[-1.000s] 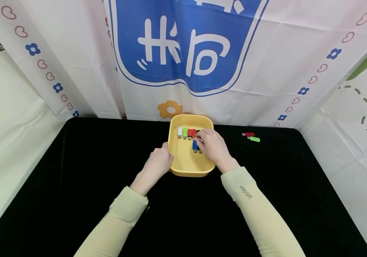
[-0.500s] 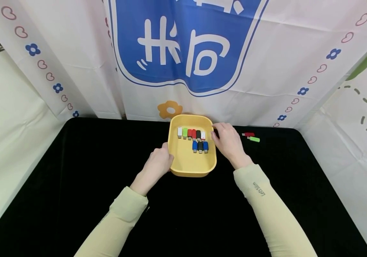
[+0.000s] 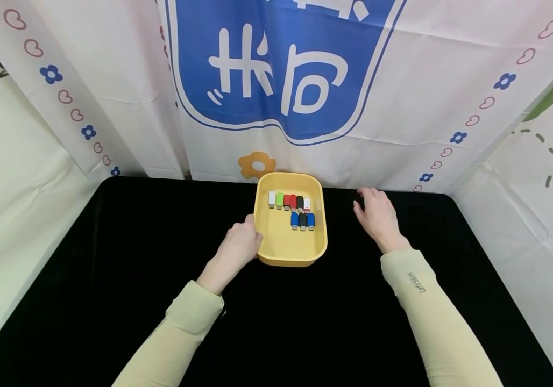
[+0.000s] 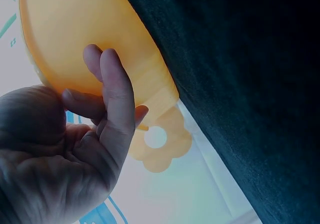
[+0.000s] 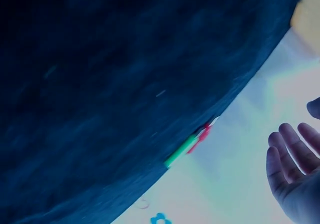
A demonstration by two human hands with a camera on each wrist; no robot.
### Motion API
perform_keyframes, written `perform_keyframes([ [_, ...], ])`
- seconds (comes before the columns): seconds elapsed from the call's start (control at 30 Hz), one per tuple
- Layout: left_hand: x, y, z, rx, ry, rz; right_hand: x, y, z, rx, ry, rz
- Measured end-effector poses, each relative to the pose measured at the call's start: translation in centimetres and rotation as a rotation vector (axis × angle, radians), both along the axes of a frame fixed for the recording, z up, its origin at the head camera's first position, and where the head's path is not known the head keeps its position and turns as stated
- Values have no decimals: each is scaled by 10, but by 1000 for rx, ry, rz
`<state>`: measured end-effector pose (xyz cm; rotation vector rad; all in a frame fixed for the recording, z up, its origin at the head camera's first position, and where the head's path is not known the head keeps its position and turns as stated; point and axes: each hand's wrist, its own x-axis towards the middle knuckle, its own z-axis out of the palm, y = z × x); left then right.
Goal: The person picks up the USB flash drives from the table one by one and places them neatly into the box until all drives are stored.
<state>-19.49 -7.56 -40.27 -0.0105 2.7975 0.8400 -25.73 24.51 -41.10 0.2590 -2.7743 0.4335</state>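
In the head view a yellow tray holds two rows of USB flash drives. The upper row has a white drive, a green drive, two red ones, a black one and a white-and-red one. Below lie a blue drive, a black drive and another blue one. My left hand grips the tray's left side, fingers against its outer wall. My right hand, fingers apart and bent, holds nothing above a loose green drive and red drive, which it hides in the head view.
The tray stands on a black-covered table, close to its back edge. Behind rises a white curtain with a blue shield print, and more white cloth hangs at both sides.
My right hand has left the drives in the tray and moved right over the two loose ones. A white-and-red drive and a second blue drive now show in the rows. My left hand stays put.
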Motion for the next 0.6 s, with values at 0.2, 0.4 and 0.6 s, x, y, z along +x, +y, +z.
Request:
perform_keyframes([
  [0.2,0,-1,-1,-5,1,-3,0,21,-7,4,-56,-62],
  [0.4,0,-1,-1,3,10,-3,1,36,-15,0,-153,-120],
  [0.6,0,-1,-2,3,20,-8,0,44,-20,22,-262,-136],
])
